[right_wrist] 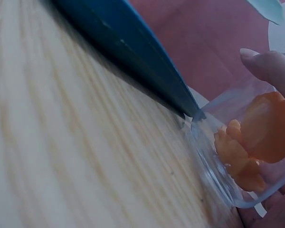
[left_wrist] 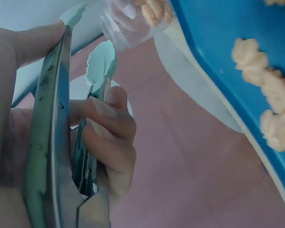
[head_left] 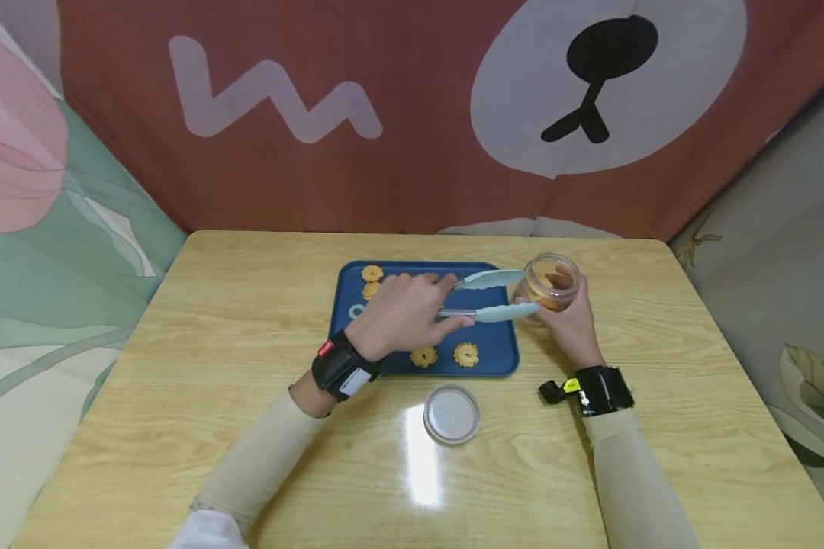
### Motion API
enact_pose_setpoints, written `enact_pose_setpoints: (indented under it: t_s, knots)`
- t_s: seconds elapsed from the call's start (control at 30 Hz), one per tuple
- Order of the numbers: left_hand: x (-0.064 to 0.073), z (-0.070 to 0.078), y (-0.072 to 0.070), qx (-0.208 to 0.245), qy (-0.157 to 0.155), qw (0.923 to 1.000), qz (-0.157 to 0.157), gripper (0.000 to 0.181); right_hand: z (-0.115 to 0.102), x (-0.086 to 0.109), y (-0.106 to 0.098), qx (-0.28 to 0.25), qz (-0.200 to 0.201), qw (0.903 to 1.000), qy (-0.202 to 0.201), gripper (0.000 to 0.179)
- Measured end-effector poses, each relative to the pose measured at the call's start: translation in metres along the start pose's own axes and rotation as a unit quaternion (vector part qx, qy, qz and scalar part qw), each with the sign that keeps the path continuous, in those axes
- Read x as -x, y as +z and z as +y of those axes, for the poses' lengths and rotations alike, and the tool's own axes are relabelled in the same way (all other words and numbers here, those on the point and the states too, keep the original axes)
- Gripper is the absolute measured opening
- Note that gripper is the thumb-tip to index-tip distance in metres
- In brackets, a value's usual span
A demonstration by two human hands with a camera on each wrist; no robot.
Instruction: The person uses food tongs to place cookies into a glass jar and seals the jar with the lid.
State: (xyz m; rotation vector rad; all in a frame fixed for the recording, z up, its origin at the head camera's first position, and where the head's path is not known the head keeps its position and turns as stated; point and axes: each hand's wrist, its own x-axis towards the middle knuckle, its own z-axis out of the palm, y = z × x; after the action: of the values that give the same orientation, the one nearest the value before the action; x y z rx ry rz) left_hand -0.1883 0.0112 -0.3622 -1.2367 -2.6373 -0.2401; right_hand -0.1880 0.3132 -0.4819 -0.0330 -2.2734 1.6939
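My left hand [head_left: 405, 313] grips a pair of tongs [head_left: 497, 313] with metal arms and pale mint-green tips. The tongs' arms are spread apart, with no cookie between the tips, which reach the near side of a clear jar [head_left: 522, 293]. My right hand [head_left: 577, 328] holds that jar at the tray's right side, its mouth uncovered. Inside the jar lie orange-brown cookies [right_wrist: 237, 156]. Under my left hand is a blue tray [head_left: 501, 358] bearing several piped ring cookies [head_left: 465, 354]; the hand hides part of it.
A round clear lid [head_left: 452, 414] lies on the wooden table [head_left: 199, 343] in front of the tray. A small pale ring [head_left: 356, 311] shows at the tray's left. Behind the table hangs a reddish-brown printed cloth [head_left: 412, 175].
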Motion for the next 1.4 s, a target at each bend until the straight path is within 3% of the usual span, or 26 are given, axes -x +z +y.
enact_pose_setpoints:
  t_s: [0.3,0.5,0.9,1.17,1.4]
  knots:
    - [0.04,-0.011,0.017,0.021,-0.013,0.9994,-0.024,0.071,-0.001,0.0,0.002,0.028,0.007,0.9994,0.021,0.086]
    - [0.056,-0.015,0.03,0.038,-0.026,0.9981,-0.041,0.067,-0.001,0.002,0.0,0.034,0.007,0.9991,0.025,0.086]
    - [0.067,-0.018,0.039,0.038,0.0,0.9967,-0.072,0.06,0.001,0.002,0.003,0.031,0.009,0.9992,0.021,0.086]
    - [0.07,-0.018,0.043,0.031,-0.004,0.9962,-0.082,0.064,0.001,0.001,0.002,0.031,0.008,0.9993,0.021,0.085]
    - [0.07,-0.019,0.047,0.054,0.016,0.9962,-0.066,0.055,-0.001,0.001,0.002,0.03,0.003,0.9993,0.022,0.087]
